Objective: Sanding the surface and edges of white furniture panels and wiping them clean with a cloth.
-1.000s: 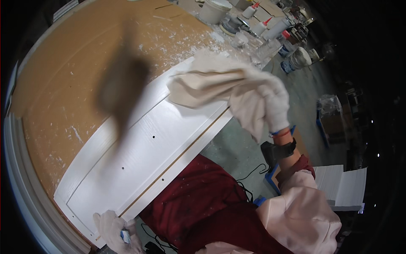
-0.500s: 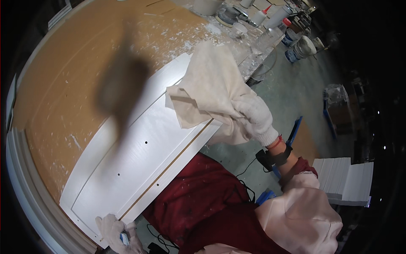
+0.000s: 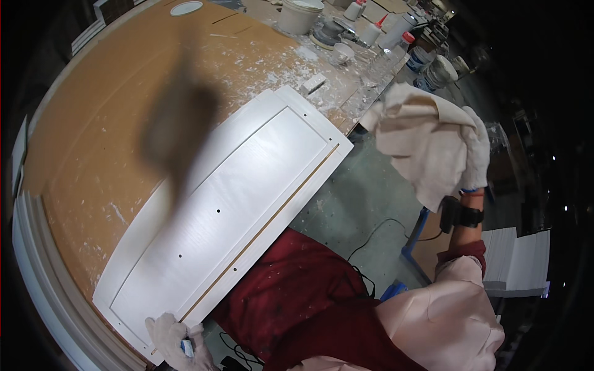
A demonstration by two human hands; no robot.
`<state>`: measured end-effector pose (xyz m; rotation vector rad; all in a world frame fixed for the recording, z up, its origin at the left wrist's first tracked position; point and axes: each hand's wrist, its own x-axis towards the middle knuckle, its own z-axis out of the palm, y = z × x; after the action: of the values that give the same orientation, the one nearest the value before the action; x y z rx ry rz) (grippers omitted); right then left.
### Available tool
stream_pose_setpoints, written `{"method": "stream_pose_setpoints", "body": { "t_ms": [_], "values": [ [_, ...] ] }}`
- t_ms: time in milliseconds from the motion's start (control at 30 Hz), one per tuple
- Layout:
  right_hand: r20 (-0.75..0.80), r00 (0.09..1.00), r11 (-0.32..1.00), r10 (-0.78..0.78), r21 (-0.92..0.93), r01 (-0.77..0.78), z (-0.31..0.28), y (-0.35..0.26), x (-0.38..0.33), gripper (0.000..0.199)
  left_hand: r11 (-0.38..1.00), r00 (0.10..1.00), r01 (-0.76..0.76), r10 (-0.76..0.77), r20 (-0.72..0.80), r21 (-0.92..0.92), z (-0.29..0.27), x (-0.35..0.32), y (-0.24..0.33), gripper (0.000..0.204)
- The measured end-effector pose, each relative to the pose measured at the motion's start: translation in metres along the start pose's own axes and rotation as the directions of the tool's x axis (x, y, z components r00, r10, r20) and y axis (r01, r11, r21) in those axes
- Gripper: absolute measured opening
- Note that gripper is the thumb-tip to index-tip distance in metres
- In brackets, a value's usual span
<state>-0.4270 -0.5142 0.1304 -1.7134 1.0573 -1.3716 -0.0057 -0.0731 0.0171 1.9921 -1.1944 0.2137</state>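
Observation:
A white panel (image 3: pixel 247 191) with a curved far edge, a routed border, a brown groove along its straight near edge and several small dark holes lies slanted on the worktable. My left hand (image 3: pixel 175 339), in a whitish glove, grips the panel's lower left end; a small blue and white patch shows at it. Off the panel's right end, my right hand (image 3: pixel 475 148) in a white knit glove is raised over the floor. It is closed on a cream cloth (image 3: pixel 421 139), which hangs in folds and is clear of the panel. The cloth hides some of those fingers.
The brown worktable (image 3: pixel 80 185) bears white flecks. At its far right stand a white bucket (image 3: pixel 300 15), a sander (image 3: pixel 328 34), a red-tipped bottle (image 3: pixel 373 31) and a small white block (image 3: pixel 313 83). White boards (image 3: pixel 516 260) are stacked at right. A dark blur covers part of the left view.
My right hand has lifted the cloth off the panel and swung right, baring the panel's right end. My left hand stays at the lower left end.

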Motion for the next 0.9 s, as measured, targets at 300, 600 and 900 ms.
{"method": "stream_pose_setpoints", "body": {
  "t_ms": [300, 600, 900],
  "values": [
    [0.526, 0.842, 0.768, -0.117, -0.490, 0.412, 0.080, -0.019, 0.009, 0.031, 0.999, 1.000, 0.009, -0.009, 0.004, -0.049, 0.003, 0.008, 0.005, 0.022],
    [0.857, 0.514, 0.558, 0.022, -0.437, 0.705, 0.222, 0.015, 0.027, 0.018, 1.000, 1.000, -0.013, 0.013, 0.010, -0.020, 0.005, 0.016, 0.007, 0.027],
    [0.853, 0.522, 0.547, 0.019, -0.446, 0.708, 0.263, 0.026, 0.035, 0.023, 0.941, 0.980, 0.185, -0.154, 0.128, -0.285, -0.014, -0.044, -0.033, 0.031]
  ]
}}
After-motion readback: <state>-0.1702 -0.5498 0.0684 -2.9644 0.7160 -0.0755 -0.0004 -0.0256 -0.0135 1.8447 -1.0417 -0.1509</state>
